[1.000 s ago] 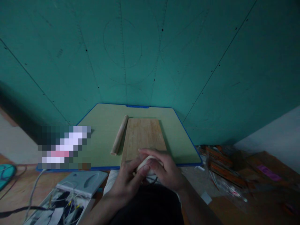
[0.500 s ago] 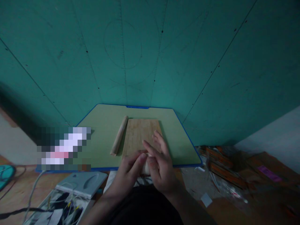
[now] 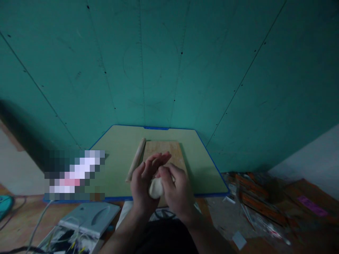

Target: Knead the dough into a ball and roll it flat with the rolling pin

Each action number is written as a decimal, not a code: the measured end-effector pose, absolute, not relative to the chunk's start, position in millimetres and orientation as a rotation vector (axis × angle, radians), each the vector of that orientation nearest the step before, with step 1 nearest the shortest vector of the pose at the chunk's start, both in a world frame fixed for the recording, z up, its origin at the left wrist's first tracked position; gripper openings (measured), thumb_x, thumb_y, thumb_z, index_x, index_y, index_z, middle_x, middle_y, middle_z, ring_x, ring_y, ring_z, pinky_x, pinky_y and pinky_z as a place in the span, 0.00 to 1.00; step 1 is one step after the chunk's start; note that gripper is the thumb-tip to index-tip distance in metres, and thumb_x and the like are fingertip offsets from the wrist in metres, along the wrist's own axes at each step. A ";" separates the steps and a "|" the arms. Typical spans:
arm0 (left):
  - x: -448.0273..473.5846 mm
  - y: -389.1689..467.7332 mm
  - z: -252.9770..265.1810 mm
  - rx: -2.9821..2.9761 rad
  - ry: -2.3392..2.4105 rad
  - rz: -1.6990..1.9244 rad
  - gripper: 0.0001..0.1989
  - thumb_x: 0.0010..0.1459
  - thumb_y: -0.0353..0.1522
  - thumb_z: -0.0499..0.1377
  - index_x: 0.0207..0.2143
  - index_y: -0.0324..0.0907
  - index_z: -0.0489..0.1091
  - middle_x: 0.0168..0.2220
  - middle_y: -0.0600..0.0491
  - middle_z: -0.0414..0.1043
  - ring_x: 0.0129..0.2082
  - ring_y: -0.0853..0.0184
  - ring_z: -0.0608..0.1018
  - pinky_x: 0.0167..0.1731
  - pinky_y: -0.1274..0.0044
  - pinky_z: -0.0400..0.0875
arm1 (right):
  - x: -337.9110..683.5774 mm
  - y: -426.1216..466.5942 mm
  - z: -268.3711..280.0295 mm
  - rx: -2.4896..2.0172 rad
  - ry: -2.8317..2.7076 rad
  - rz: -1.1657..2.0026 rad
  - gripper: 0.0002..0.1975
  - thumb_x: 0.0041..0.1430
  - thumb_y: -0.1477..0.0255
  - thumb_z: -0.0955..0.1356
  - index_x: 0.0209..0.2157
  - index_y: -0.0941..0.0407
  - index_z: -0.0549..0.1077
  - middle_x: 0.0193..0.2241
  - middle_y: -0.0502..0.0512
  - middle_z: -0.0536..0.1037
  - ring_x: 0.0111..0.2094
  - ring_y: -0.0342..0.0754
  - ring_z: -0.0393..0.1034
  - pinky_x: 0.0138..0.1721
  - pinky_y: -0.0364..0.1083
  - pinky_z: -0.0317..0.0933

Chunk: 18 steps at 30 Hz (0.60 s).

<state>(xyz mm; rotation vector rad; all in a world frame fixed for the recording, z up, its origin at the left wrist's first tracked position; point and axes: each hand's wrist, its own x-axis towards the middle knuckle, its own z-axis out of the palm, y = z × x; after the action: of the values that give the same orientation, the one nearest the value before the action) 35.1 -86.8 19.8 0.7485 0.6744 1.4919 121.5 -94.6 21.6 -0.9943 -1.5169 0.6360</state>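
Observation:
A pale lump of dough (image 3: 156,188) is between my two hands, just above the near end of a wooden board (image 3: 164,147). My left hand (image 3: 143,185) cups it from the left, palm turned inward and fingers reaching forward. From the other side my right hand (image 3: 178,188) grips the dough, its fingers curled and its thumb pressed on top. Part of the dough is hidden by the fingers. Left of the board lies a wooden rolling pin (image 3: 136,159), which neither hand touches.
Board and pin rest on a pale green tabletop (image 3: 203,165) with a blue edge, against a green wall (image 3: 159,70). A blurred-out object (image 3: 76,173) is at the table's left. Below left stands a grey box (image 3: 87,218) with cables; scraps and wood pieces (image 3: 254,190) lie at the right.
My left hand has opened from a pinch into a cup around the dough. My right fingers have curled in from outstretched, and more of the dough shows. The view has tilted up slightly.

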 end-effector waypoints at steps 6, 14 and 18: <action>41.3 -63.5 19.4 0.610 0.785 1.603 0.21 0.50 0.46 0.58 0.37 0.40 0.77 0.43 0.46 0.82 0.55 0.54 0.77 0.58 0.66 0.67 | 125.8 -53.8 8.6 -1.137 -1.869 0.246 0.17 0.71 0.66 0.58 0.32 0.54 0.72 0.28 0.57 0.78 0.31 0.49 0.73 0.32 0.45 0.62; 36.6 -39.9 13.8 0.501 0.879 1.487 0.19 0.48 0.43 0.64 0.37 0.39 0.78 0.33 0.53 0.81 0.41 0.63 0.82 0.38 0.80 0.74 | 126.1 -33.3 8.9 -1.133 -2.060 -0.305 0.09 0.70 0.72 0.61 0.41 0.54 0.74 0.43 0.61 0.75 0.49 0.55 0.68 0.53 0.54 0.63; 26.1 -39.4 2.7 0.549 0.902 1.408 0.21 0.54 0.49 0.64 0.35 0.39 0.76 0.28 0.52 0.79 0.32 0.65 0.81 0.32 0.79 0.74 | 127.5 -41.2 11.9 -0.991 -2.071 -0.319 0.13 0.68 0.71 0.61 0.50 0.56 0.70 0.52 0.65 0.72 0.60 0.57 0.60 0.61 0.59 0.57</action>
<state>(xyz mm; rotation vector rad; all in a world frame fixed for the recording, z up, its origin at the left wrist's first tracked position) 26.1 -39.4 2.7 0.5485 0.9023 1.4080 127.5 -41.2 11.9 -0.9911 -2.0709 -0.3195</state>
